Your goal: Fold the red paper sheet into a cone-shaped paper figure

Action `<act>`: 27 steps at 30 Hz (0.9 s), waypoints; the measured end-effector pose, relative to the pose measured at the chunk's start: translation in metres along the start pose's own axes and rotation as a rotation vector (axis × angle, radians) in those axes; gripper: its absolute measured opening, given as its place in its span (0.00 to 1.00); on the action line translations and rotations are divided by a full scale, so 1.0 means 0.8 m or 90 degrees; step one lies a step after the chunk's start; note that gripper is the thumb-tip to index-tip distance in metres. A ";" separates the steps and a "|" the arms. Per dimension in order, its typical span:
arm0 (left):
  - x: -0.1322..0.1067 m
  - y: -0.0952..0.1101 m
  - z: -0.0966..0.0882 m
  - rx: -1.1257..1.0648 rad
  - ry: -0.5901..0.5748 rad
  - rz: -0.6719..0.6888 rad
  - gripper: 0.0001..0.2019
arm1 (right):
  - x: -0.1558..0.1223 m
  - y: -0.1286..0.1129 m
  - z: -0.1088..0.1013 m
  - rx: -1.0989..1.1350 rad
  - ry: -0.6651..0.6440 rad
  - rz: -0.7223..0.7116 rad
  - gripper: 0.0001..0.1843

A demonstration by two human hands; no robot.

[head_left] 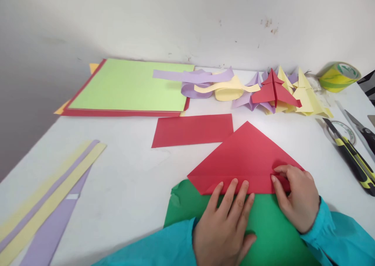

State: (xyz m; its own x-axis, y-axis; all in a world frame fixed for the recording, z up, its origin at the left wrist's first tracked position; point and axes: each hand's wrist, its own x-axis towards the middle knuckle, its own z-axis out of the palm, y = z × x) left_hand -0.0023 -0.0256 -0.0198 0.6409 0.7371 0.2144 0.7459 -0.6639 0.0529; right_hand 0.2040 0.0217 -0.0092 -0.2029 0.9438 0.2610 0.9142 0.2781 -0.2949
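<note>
I see the red paper lying crosswise ahead, partly over the green sheet, left hand spread flat along the paper's near edge, right hand pinching its right end.

The softly lit wall darkens leftward, and one yellow strip blurs

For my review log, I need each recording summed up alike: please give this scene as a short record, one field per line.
Left hand: fingers spread on the folded red paper, near its lower edge
Right hand: thumb and forefinger at that paper's right side
Partly underneath: green sheet
Just beyond: red rectangle
Along the wall: light-green sheet, tape roll
Far right: cutter
Left side: paper strips
</note>
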 end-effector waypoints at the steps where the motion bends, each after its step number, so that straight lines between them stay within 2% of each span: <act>1: 0.000 0.000 0.000 0.003 -0.003 0.001 0.28 | 0.000 0.000 0.000 -0.001 0.000 0.000 0.08; 18: 0.002 -0.004 0.000 -0.010 -0.018 0.007 0.30 | 0.000 -0.002 0.000 -0.010 0.002 -0.007 0.08; 27: 0.007 -0.006 -0.010 -0.027 -0.011 -0.014 0.31 | 0.000 -0.005 -0.003 -0.057 0.018 -0.001 0.10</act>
State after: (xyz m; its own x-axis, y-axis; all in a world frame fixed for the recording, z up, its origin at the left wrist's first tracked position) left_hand -0.0041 -0.0194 -0.0113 0.6274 0.7536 0.1960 0.7521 -0.6517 0.0984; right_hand 0.2011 0.0205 -0.0060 -0.1959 0.9377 0.2870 0.9417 0.2615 -0.2117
